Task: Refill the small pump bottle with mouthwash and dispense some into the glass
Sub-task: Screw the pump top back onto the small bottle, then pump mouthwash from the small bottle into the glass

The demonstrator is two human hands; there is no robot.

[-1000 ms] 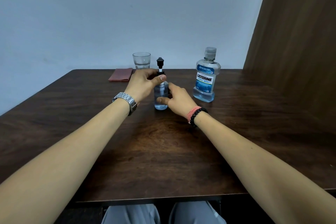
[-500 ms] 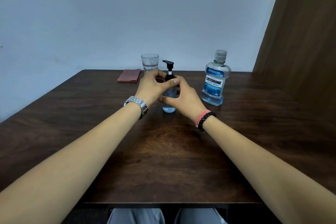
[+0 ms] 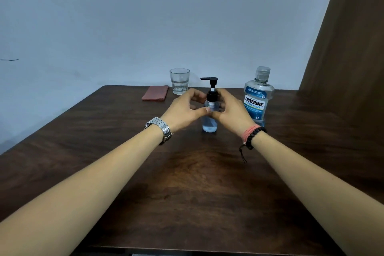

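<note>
Compared to half a second back, the right hand (image 3: 230, 110) has slid up from the lower body of the small pump bottle (image 3: 210, 122) to its shoulder, and the pump nozzle now points left. Both hands wrap the bottle: the left hand (image 3: 182, 110) curls its fingers around the black collar, thumb across the front, and the right hand's fingers curl round the other side. The bottle stands upright near the middle of the table (image 3: 187, 183). The glass (image 3: 179, 84) sits at the far edge, just beside a folded reddish cloth (image 3: 155, 95). The mouthwash bottle (image 3: 257, 97) stands capped to the right.
</note>
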